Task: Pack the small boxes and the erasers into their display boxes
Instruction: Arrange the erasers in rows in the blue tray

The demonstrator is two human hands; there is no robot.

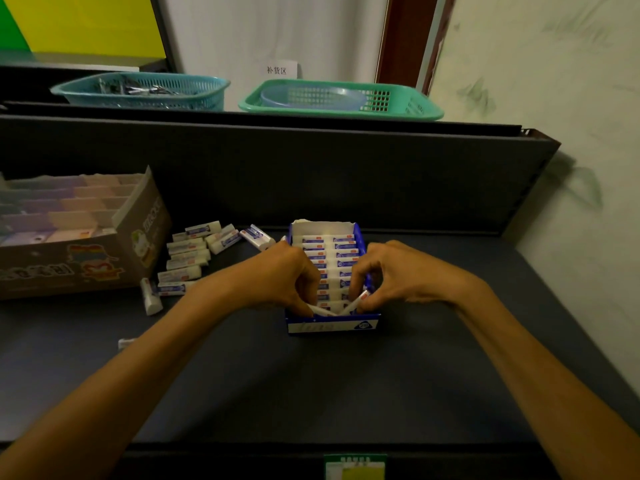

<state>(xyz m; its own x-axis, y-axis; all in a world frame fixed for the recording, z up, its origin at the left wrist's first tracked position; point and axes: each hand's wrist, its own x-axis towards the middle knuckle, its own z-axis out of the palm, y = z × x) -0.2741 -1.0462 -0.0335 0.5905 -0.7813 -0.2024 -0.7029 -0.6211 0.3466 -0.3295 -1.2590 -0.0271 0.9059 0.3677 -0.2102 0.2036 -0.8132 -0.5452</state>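
Two baskets (341,98) top the dark shelf (346,393); each hand's grip, left (287,275) and right (398,275), pinches an eraser (320,310).

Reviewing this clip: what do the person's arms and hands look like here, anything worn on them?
Both forearms are bare along the whole length in view, with no sleeve edge showing. The left hand and the right hand wear no gloves. No watch, bracelet or band shows on either wrist, and no ring can be made out on the visible fingers. No markings or bandages show.
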